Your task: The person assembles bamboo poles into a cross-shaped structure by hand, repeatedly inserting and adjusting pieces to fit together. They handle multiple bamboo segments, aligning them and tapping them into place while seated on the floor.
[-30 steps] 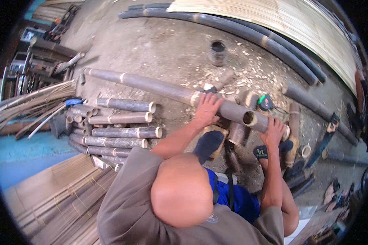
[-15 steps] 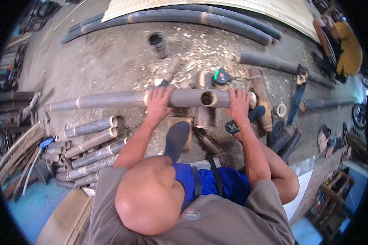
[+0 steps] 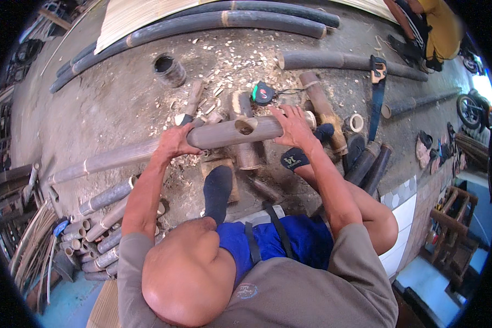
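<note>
A long grey-brown bamboo pole [image 3: 218, 134] lies crosswise before me, with a rounded hole [image 3: 245, 128] cut through its wall. My left hand [image 3: 176, 141] wraps the pole left of the hole, thumb on the near side. Right of the hole, my right hand [image 3: 293, 127] curls over the pole close to its cut end. Under the pole lies a shorter bamboo piece [image 3: 249, 157], pointing toward me. Just beyond my left hand rests a wooden-handled tool [image 3: 194, 98], its head partly hidden. A green and black tape measure [image 3: 263, 93] sits on the floor past the pole.
A handsaw [image 3: 376, 101] leans across another bamboo pole [image 3: 339, 60] at right. Cut bamboo lengths [image 3: 101, 235] are stacked at left. A dark tin [image 3: 170, 71] stands among wood chips. At upper right, a person in a yellow shirt [image 3: 444, 33] sits nearby. My socked feet [image 3: 217, 188] flank the work.
My view has swung, so the scene appears shifted left and tilted. Both hands went from lying flat across the pole to curling around it. The hole has rolled toward the far side.
</note>
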`<state>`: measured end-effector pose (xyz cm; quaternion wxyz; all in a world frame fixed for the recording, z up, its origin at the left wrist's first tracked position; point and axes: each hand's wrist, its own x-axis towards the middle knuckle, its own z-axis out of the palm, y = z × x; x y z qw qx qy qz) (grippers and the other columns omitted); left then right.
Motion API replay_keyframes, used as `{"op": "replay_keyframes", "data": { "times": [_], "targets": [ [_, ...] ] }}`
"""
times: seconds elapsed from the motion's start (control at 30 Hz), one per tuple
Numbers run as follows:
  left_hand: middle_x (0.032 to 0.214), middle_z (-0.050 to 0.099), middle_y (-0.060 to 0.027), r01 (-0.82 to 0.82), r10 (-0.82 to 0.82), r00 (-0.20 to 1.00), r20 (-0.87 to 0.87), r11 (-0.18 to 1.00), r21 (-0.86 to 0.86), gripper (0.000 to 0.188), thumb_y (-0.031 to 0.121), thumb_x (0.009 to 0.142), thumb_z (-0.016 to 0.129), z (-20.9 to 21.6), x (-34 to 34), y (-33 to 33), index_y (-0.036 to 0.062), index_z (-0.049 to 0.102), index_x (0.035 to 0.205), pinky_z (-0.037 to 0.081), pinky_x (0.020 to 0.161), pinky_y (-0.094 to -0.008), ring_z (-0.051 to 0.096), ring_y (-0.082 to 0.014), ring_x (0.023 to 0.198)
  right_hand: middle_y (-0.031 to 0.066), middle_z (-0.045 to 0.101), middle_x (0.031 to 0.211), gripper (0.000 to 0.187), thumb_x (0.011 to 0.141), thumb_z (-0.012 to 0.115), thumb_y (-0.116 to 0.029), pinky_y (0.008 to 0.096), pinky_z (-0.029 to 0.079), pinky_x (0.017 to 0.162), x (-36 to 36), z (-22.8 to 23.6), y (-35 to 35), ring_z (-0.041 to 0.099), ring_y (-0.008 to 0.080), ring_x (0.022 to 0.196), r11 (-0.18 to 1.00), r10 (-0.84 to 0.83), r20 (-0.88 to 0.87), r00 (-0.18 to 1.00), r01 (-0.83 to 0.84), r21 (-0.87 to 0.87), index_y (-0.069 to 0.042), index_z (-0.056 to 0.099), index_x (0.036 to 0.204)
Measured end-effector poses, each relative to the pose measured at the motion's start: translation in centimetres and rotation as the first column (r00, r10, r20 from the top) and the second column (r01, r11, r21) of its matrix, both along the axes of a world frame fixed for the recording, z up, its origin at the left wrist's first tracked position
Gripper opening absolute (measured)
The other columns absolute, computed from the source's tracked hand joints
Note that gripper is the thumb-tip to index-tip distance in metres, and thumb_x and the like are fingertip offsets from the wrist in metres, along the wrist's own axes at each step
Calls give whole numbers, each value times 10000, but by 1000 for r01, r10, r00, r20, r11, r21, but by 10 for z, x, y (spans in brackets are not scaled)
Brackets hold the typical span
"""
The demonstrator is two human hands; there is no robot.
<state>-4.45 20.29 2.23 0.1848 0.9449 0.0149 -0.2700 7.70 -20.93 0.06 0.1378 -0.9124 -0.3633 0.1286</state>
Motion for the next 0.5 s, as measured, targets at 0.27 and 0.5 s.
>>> {"op": "replay_keyframes", "data": {
  "times": [0.27,0.5],
  "targets": [
    [1224,752,-207,-164,129,970,-206,973,-164,975,635,562,912,-4,-3,20,77,713,1336,538,1030,-486,697,-409,1163,221,471,1530,1024,711,895,-481,605,283,1269,-9,-4,7,415,464,1453,993,21,37,999,-26,119,-210,463,1599],
    [1372,631,-120,1,-37,966,257,990,138,1068,489,634,954,-22,-52,-9,152,492,1535,482,1097,-512,606,-352,1285,260,455,1516,869,793,860,-397,624,277,1260,-61,-16,18,413,473,1446,956,-202,156,967,161,244,-76,505,1518]
  ]
}}
